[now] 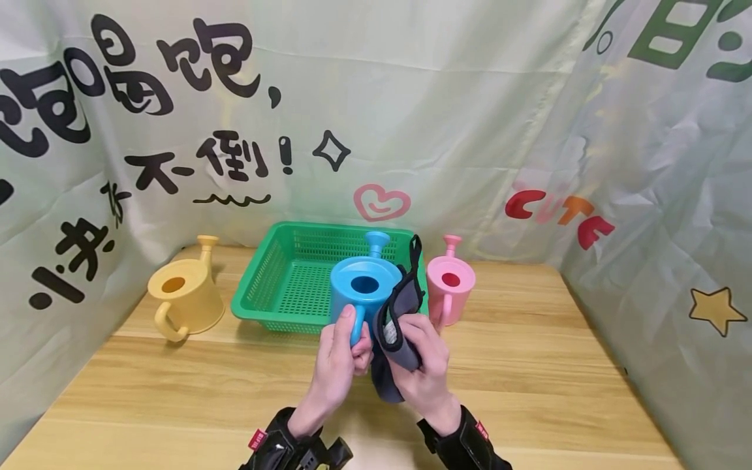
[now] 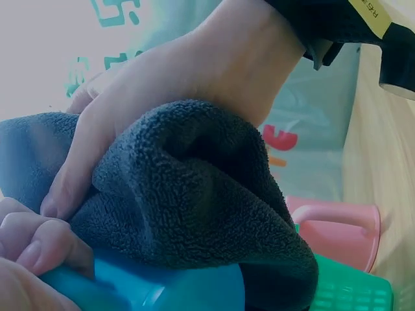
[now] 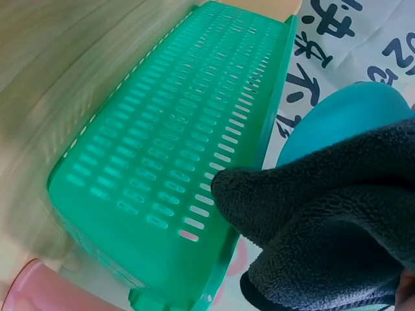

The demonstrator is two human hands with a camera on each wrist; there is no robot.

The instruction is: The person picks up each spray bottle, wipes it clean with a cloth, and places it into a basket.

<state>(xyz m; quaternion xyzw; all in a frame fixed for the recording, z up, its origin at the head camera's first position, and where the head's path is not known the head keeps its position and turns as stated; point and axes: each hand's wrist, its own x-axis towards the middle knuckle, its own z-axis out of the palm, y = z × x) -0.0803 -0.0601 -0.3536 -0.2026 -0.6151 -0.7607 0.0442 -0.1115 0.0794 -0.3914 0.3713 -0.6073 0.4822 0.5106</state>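
A blue toy watering can (image 1: 360, 282) is held up in front of the basket, its spout pointing away from me. My left hand (image 1: 339, 356) grips its handle, thumb on top. My right hand (image 1: 424, 362) holds a bunched dark grey cloth (image 1: 405, 300) with black edging against the can's right side. In the left wrist view the fuzzy cloth (image 2: 188, 194) lies over part of the blue can (image 2: 175, 288). The right wrist view shows the folded cloth (image 3: 324, 220) covering much of the can (image 3: 350, 120); the right hand is mostly out of that view.
Behind the can a green plastic basket (image 1: 252, 307) stands on the wooden table (image 1: 517, 365). A yellow watering can (image 1: 190, 294) is at its left and a pink one (image 1: 451, 287) at its right. Printed fabric walls (image 1: 458, 130) enclose the back and sides.
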